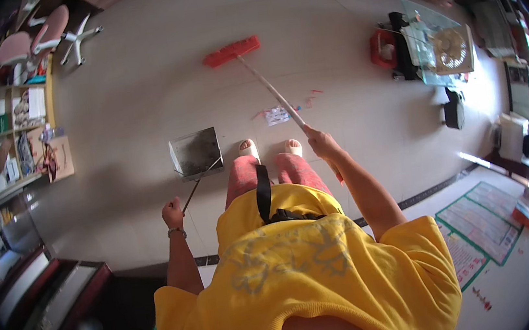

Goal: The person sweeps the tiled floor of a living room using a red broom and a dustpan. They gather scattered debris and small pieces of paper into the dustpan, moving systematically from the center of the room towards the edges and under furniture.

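My right hand (324,142) is closed around the pale handle of a broom (267,84), whose red head (232,52) lies on the floor ahead of me. At the left, my left hand (173,213) grips the thin rod handle of a metal dustpan (195,153), which rests on the floor beside my feet. Dark dust or dirt shows inside the pan. A crumpled white wrapper or piece of paper (277,115) lies near the broom handle, with small red scraps (311,98) around it.
A pink swivel chair (49,35) and shelves (13,108) stand at the left. On the right are a red basket (383,49), a glass table (425,68) with a fan (452,50), and a black stool-like object (454,108). Staircase-like dark edges (80,269) are at lower left.
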Available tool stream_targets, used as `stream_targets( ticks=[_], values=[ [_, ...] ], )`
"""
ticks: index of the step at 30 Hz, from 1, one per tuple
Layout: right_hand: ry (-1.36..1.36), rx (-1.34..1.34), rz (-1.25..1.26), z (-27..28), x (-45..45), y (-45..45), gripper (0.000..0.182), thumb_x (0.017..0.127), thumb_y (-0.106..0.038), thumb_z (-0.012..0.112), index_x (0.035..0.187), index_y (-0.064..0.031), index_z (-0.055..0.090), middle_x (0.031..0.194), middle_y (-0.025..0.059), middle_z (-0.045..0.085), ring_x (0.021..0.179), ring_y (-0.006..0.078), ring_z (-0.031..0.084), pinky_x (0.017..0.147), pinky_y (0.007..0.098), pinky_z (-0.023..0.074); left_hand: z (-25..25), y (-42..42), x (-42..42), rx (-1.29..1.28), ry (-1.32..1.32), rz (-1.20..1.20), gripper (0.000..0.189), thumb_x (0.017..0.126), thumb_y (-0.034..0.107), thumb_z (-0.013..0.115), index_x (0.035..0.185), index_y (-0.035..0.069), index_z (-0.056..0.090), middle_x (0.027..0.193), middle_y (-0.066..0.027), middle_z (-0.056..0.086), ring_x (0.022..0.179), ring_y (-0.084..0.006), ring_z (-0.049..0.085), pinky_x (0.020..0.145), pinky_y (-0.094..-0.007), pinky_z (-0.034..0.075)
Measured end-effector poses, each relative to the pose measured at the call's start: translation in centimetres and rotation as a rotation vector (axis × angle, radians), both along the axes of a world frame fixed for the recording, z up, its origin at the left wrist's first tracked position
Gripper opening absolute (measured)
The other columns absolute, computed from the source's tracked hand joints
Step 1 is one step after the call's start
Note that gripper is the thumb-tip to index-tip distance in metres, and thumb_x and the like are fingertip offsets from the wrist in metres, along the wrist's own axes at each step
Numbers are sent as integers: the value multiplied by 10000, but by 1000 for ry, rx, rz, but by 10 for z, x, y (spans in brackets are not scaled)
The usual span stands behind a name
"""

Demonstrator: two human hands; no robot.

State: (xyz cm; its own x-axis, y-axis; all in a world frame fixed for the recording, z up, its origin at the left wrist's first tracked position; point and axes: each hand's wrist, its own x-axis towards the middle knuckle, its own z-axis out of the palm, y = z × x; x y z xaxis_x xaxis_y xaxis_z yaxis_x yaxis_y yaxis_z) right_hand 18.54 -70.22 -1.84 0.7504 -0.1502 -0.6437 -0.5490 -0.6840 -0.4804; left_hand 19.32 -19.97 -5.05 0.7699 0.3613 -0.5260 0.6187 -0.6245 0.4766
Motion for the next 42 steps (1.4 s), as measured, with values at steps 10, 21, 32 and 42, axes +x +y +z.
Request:
stream_targets(
  ticks=[10, 21, 32, 42],
  values=[
    [254, -148, 390, 63, -121, -135, 476, 783, -95, 433, 1229, -255, 377, 856, 195, 569, 760, 361, 548, 646, 413, 442, 42, -23, -171, 25, 13, 417, 372, 800, 257, 528, 529, 38, 397, 413, -30, 356, 353, -116, 402, 357, -275, 359],
    [89, 6, 943, 69, -31, -160, 566, 766, -79, 466, 1281, -220, 277, 786, 173, 569, 738, 340, 551, 672, 417, 439, 69, -113, -324, 37, 22, 748, 397, 801, 283, 531, 513, 38, 411, 410, -27, 382, 335, -120, 418, 347, -273, 373],
    [-276, 108, 1172, -89, -13, 48, 454, 735, -89, 469, 1175, -132, 366, 859, 183, 578, 753, 348, 571, 637, 437, 449, 59, -175, -475, -18, 2, 970, 380, 780, 266, 537, 520, 13, 423, 417, -49, 400, 341, -141, 420, 379, -295, 367],
    [-26, -129, 1129, 64, -104, -143, 419, 787, -106, 464, 1200, -164, 425, 971, 191, 560, 887, 318, 555, 762, 367, 444, 46, -217, -564, -99, 21, 970, 368, 764, 300, 553, 542, 13, 485, 432, -64, 446, 371, -156, 461, 390, -298, 385]
  ],
)
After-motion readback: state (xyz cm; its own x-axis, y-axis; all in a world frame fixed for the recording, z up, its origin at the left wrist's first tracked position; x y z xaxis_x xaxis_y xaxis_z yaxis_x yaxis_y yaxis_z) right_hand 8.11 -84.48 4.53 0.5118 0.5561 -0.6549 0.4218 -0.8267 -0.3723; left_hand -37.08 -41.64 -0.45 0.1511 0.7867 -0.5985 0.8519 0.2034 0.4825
